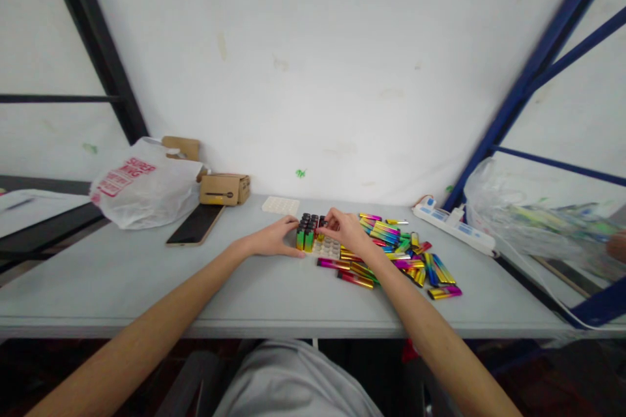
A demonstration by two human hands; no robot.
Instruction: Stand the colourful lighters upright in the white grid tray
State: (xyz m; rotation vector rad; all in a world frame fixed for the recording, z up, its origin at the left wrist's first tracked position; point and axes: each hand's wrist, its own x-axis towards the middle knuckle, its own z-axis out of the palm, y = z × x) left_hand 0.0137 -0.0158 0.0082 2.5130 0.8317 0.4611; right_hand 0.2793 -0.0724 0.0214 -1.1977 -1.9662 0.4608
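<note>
Several shiny lighters with black tops and green-to-yellow bodies stand upright, close together, in a white tray with round pockets. My left hand rests at the left side of this group, fingers and thumb apart, with the fingertips at the lighters' edge. Over the right side of the group, my right hand is bent with thumb and fingers pinched around a reddish lighter, mostly hidden by the fingers. A loose heap of rainbow-coloured metallic lighters lies right of the tray, partly behind my right forearm.
Another white pocketed tray lies near the wall. On the left are a phone, a small cardboard box and a white plastic bag. A power strip and a clear plastic bag are on the right, beside a blue frame.
</note>
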